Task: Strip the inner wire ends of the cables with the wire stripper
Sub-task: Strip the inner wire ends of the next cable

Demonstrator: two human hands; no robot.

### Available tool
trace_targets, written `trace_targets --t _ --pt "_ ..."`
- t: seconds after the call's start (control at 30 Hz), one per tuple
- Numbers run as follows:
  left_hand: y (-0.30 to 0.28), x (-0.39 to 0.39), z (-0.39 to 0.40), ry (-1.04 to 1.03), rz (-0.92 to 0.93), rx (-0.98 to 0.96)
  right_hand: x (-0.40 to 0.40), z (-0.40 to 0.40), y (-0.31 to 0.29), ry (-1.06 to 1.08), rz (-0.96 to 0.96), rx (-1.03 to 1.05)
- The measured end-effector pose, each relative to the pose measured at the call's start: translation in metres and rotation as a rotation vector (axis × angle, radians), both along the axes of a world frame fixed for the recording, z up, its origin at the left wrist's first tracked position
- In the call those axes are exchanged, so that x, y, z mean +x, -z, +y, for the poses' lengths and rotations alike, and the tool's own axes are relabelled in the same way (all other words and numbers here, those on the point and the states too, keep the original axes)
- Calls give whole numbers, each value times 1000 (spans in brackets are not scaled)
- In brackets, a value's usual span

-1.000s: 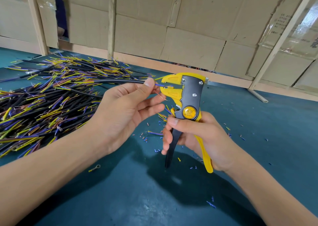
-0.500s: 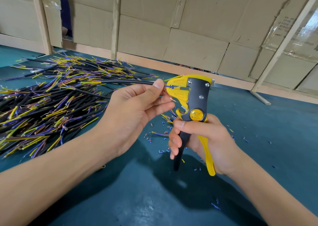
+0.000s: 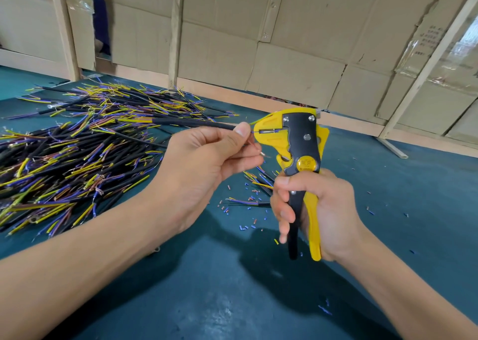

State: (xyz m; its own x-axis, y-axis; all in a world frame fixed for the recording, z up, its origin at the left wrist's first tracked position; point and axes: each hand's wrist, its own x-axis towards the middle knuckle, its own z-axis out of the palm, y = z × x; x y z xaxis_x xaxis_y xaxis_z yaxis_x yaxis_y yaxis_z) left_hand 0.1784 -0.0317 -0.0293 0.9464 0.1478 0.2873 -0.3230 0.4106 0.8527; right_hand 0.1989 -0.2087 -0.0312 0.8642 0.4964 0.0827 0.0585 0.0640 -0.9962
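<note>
While left hand pinches cable (blue wire in stripper head) — right hand grips wire stripper.

Cable pile cut off at left edge; wire stripper handles partly hidden by right hand.

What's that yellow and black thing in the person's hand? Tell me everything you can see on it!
It is the wire stripper, a plastic-looking yellow tool with a black plate, silver rivets and a round yellow dial. It stands upright above the teal table, touching nothing below. The right hand grips its black and yellow handles. The head points left, where a thin blue wire from the black cable, pinched by the left hand, enters its mouth.
</note>
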Motion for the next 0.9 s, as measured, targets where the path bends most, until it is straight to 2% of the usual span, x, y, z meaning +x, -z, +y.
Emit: trace_targets --t 0.27,0.53,0.63,0.8,0.9 --pt "-1 0 7 -81 63 266 5 -4 0 -99 43 -35" --pt "-7 2 17 2 40 312 5 -9 -7 -203 58 -34" --pt "-7 2 19 -21 3 360 4 -10 -9 -185 47 -38" --pt "-3 2 15 -72 -62 327 3 -7 -8 -120 48 -30" --pt "-1 3 13 -159 -97 361 2 -6 -7 -112 43 -27"
